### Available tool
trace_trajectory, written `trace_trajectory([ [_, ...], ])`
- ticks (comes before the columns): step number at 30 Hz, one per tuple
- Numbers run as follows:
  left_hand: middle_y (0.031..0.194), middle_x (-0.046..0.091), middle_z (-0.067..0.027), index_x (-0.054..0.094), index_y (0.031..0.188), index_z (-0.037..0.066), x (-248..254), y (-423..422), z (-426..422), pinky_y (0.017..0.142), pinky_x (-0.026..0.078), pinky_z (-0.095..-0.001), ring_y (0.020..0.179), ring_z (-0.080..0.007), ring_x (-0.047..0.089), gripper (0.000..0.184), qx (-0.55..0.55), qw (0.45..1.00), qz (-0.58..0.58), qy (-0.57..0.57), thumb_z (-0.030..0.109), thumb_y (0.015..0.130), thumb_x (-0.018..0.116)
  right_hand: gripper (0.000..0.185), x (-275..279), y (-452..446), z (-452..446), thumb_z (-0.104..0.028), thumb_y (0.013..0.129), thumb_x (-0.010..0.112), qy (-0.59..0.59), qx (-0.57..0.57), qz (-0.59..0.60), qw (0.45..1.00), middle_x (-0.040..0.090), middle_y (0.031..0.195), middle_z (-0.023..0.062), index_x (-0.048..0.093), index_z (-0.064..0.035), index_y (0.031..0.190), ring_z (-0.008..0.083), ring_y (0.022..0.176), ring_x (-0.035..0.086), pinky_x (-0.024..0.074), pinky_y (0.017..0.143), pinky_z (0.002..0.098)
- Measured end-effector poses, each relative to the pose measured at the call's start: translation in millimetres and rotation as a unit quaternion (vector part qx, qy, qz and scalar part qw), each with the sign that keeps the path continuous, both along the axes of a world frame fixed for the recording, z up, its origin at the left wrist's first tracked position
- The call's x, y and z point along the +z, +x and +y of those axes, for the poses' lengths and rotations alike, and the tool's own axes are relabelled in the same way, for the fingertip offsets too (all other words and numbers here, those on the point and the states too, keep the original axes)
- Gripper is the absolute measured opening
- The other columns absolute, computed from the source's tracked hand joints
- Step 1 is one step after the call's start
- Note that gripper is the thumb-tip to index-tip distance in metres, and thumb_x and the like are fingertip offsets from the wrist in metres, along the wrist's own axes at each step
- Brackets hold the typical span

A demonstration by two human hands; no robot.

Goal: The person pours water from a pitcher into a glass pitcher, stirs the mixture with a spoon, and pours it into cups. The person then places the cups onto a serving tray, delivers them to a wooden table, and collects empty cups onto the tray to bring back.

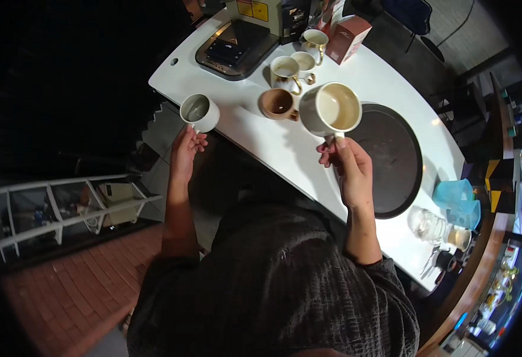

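My left hand is closed on the handle of a white cup, held at the table's front edge with its dark grey inside tilted toward me. In my right hand is the handle of a larger cream cup, raised over the table beside the round tray. A brown cup stands between the two held cups. Behind it are a white cup with a gold handle, a small cream cup and another gold-handled cup.
A round dark tray lies on the white table. At the back are a machine with a black base and a reddish box. Blue containers and clear glassware stand at the right end.
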State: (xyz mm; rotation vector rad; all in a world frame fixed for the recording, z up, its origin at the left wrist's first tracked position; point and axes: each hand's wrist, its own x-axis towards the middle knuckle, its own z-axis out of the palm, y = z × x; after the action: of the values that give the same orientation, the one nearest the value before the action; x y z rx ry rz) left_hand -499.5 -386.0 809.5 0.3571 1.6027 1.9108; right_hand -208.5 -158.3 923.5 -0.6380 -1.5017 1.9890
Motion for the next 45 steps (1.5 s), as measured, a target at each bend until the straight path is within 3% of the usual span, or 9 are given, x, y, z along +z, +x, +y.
trace_trajectory([
  [6,0.090,0.064,-0.0096,0.049,0.080,0.011,3,-85,4,0.068,0.044,-0.0276,0.077,-0.0149,0.060,0.028,-0.061,0.998,-0.012,-0.028,0.031,0.100,0.047,0.032,-28,-106,-43,-0.023,0.100,0.049,-0.057,0.030,-0.044,0.997,0.066,0.084,0.0062,0.064,0.0033,0.091,0.0102,0.072,0.058,0.0463,0.067,0.0252],
  [15,0.090,0.064,-0.0085,0.051,0.084,0.011,-19,-138,15,0.068,0.045,-0.0278,0.080,-0.0150,0.060,0.024,-0.148,0.988,-0.046,-0.015,0.029,0.099,0.047,0.032,-93,-192,-65,-0.024,0.100,0.049,-0.015,0.004,-0.140,0.990,0.064,0.078,0.0031,0.065,0.0019,0.090,0.0090,0.074,0.060,0.0478,0.068,0.0258],
  [27,0.091,0.063,-0.0093,0.051,0.086,0.009,-23,-150,28,0.068,0.046,-0.0271,0.079,-0.0144,0.059,0.022,-0.178,0.982,-0.059,-0.013,0.026,0.099,0.047,0.038,-126,-223,-63,-0.031,0.099,0.050,0.026,-0.088,-0.214,0.973,0.069,0.079,0.0069,0.067,0.0024,0.097,0.0119,0.075,0.065,0.0483,0.070,0.0259],
  [36,0.089,0.062,-0.0099,0.049,0.081,0.009,-21,-156,35,0.067,0.046,-0.0266,0.077,-0.0141,0.058,0.026,-0.192,0.980,-0.055,-0.026,0.026,0.100,0.044,0.036,-128,-235,-62,-0.028,0.100,0.049,-0.031,-0.136,-0.165,0.976,0.068,0.091,0.0083,0.065,0.0034,0.100,0.0123,0.078,0.065,0.0491,0.068,0.0260],
  [45,0.091,0.061,-0.0101,0.049,0.083,0.008,-23,-159,38,0.067,0.045,-0.0270,0.079,-0.0143,0.058,0.027,-0.218,0.975,-0.041,-0.034,0.028,0.101,0.044,0.035,-133,-243,-60,-0.029,0.101,0.046,-0.032,-0.156,-0.153,0.975,0.067,0.091,0.0075,0.063,0.0021,0.101,0.0140,0.078,0.067,0.0487,0.067,0.0266],
])
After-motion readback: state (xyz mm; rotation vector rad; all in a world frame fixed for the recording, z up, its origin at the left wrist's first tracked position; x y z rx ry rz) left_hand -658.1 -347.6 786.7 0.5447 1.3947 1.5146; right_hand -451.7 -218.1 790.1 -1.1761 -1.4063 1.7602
